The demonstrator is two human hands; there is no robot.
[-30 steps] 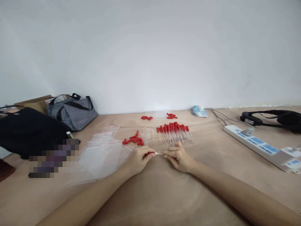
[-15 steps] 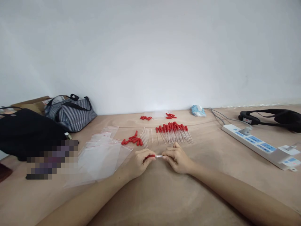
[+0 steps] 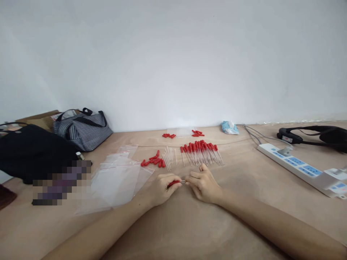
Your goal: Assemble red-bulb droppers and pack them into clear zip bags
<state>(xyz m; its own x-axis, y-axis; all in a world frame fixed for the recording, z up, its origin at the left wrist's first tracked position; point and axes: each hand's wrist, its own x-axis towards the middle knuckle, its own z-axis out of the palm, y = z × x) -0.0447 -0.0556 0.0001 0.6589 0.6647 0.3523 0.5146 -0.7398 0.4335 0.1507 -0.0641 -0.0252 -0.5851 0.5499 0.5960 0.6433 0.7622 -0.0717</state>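
Observation:
My left hand (image 3: 164,189) pinches a red rubber bulb (image 3: 174,183) between thumb and fingers. From the bulb a short stretch of clear tube (image 3: 183,181) shows, and my right hand (image 3: 203,183) is closed on its other end. Just beyond my right hand lies a row of droppers (image 3: 200,150), clear tubes with red bulbs on them. Left of that row are several bare clear tubes (image 3: 168,158). A small heap of loose red bulbs (image 3: 155,160) lies beside these, beyond my left hand.
Clear zip bags (image 3: 114,184) lie left of my hands. Further back are more red bulbs (image 3: 168,135) and a blue-white packet (image 3: 230,128). A power strip (image 3: 292,162) and a black strapped device (image 3: 311,135) occupy the right; a striped bag (image 3: 86,131) and black bag (image 3: 35,151) the left.
The clear tube between my hands shows a shorter, thinner stretch, and my hands are slightly closer together. The red bulb looks a little more exposed in my left hand.

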